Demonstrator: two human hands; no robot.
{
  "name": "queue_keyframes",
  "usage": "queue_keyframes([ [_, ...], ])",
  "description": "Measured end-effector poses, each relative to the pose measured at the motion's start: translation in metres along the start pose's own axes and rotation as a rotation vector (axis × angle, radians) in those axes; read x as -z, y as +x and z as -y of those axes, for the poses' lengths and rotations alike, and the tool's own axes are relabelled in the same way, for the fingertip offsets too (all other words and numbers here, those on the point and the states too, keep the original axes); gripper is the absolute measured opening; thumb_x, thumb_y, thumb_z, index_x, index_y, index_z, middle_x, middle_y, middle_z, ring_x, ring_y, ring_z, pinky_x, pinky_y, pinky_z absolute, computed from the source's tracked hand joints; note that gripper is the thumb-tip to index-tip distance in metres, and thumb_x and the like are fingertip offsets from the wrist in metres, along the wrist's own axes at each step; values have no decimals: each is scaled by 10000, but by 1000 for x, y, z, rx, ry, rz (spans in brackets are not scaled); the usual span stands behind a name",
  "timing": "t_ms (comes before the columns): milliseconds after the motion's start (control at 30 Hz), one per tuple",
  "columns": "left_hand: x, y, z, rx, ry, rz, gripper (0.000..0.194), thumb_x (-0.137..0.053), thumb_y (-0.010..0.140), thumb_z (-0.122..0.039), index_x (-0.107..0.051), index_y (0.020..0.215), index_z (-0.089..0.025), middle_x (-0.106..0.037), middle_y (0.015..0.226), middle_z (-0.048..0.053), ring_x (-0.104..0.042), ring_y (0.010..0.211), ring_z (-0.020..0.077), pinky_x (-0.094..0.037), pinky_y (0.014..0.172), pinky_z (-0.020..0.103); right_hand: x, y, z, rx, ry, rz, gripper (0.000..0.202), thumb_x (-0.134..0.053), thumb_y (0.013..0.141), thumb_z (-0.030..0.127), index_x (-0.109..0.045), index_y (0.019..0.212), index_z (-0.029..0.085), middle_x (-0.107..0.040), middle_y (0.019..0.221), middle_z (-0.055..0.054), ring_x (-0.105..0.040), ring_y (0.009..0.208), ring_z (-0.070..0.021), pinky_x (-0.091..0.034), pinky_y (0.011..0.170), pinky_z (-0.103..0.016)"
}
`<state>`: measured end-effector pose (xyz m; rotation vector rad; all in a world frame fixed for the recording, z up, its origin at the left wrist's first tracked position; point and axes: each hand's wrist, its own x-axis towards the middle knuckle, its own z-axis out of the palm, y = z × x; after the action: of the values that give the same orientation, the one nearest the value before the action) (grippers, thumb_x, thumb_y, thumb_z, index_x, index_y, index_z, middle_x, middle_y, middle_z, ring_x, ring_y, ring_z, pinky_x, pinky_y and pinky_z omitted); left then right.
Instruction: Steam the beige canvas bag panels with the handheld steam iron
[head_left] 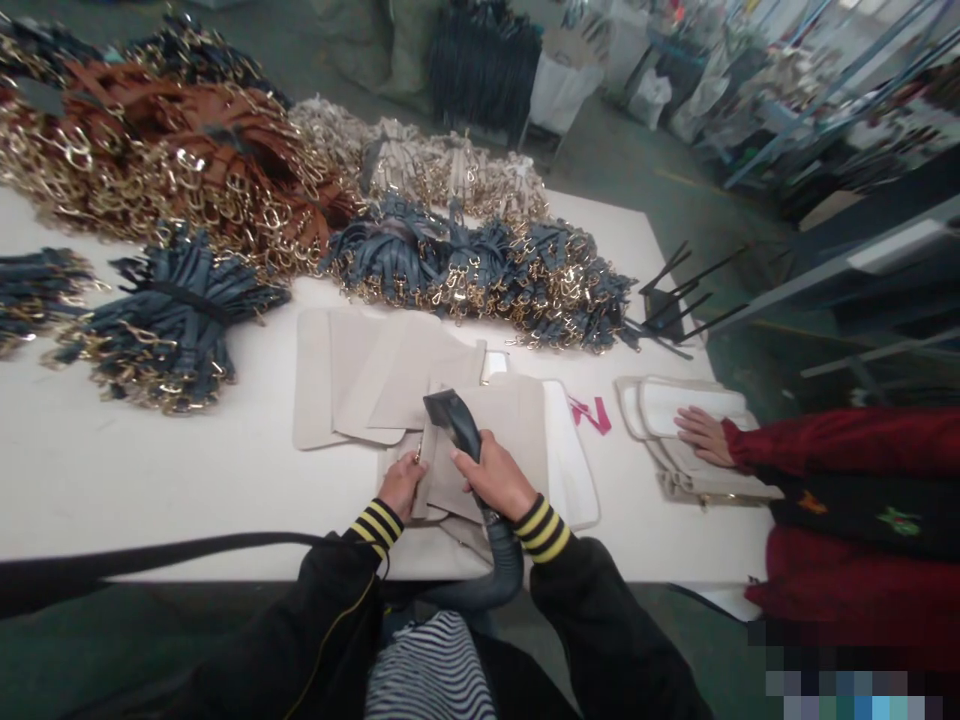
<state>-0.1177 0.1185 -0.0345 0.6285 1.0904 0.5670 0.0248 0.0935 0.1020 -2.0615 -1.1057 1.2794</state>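
Gripping a dark hose nozzle (454, 424) at lower centre, the person's right hand (496, 478) is wrapping its fingers round the handle, tip pointing at a beige panel (491, 425). Just left, the left hand (400, 484) is pinching that panel's edge against the white table (112, 480). Outward, more beige panels (360, 375) are lying above, strap bundles (172, 325) beyond. At right, a co-worker's hand (703, 435) is pressing flat on a stack (694, 470). If the pinch loosens, the nozzle could probably drag the panel askew.
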Motion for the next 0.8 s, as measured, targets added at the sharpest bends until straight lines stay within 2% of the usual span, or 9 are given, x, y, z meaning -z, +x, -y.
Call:
queue_keyframes([
  [100, 1, 0, 0, -4, -28, 21, 340, -617, 613, -310, -535, 915, -179, -683, 744, 29, -659, 764, 224, -520, 678, 351, -12, 29, 10, -25, 44, -27, 167, -579, 776, 272, -441, 773, 178, -489, 463, 59, -530, 361, -131, -394, 396, -216],
  [167, 3, 1, 2, -19, -32, 18, 344, -634, 598, -312, -536, 897, -175, -683, 742, 28, -658, 773, 227, -519, 685, 349, -12, 37, 8, -22, 73, -75, 174, -560, 787, 297, -427, 771, 185, -501, 507, 53, -541, 378, -122, -403, 394, -209],
  [300, 5, 3, 3, -18, -35, 5, 344, -647, 582, -319, -542, 877, -175, -687, 757, 33, -653, 789, 229, -516, 689, 344, 15, 23, -13, -25, 160, -207, 202, -505, 813, 371, -407, 831, 196, -534, 611, 37, -585, 443, -122, -433, 380, -198],
  [400, 4, 2, 0, -26, -21, -14, 326, -629, 586, -315, -557, 874, -180, -688, 776, 36, -649, 805, 228, -517, 681, 339, 44, 10, -33, -72, 218, -301, 192, -466, 832, 369, -405, 809, 189, -529, 560, 39, -565, 414, -117, -440, 355, -199],
  [467, 2, 1, -2, -27, -9, -33, 305, -618, 584, -307, -564, 855, -179, -683, 757, 32, -645, 800, 226, -516, 672, 335, 57, 14, -44, -108, 245, -327, 193, -484, 826, 347, -418, 755, 180, -522, 497, 37, -532, 371, -111, -427, 334, -198],
  [567, -2, 0, -6, -30, -11, -74, 291, -613, 569, -276, -562, 835, -169, -659, 687, 12, -640, 780, 217, -513, 676, 326, 63, 29, -55, -143, 287, -310, 224, -578, 778, 315, -443, 671, 171, -508, 424, 30, -489, 326, -105, -402, 310, -195],
  [633, -4, 1, -7, -56, -29, -111, 286, -608, 567, -254, -556, 834, -165, -638, 660, -4, -635, 773, 206, -508, 692, 320, 64, 32, -60, -145, 336, -340, 232, -560, 797, 344, -440, 687, 178, -517, 459, 32, -513, 366, -104, -423, 334, -191],
  [700, -4, 4, -9, -86, -47, -164, 274, -600, 567, -234, -550, 828, -166, -619, 640, -17, -629, 753, 192, -503, 707, 314, 66, 19, -65, -124, 387, -385, 244, -525, 817, 392, -428, 723, 189, -521, 508, 41, -533, 404, -101, -451, 366, -194],
  [800, -4, 9, -14, -124, -48, -225, 259, -591, 560, -203, -549, 813, -164, -596, 615, -34, -614, 707, 169, -495, 726, 304, 73, -28, -74, -59, 414, -378, 283, -539, 793, 446, -429, 762, 186, -534, 552, 40, -550, 433, -106, -467, 392, -206],
])
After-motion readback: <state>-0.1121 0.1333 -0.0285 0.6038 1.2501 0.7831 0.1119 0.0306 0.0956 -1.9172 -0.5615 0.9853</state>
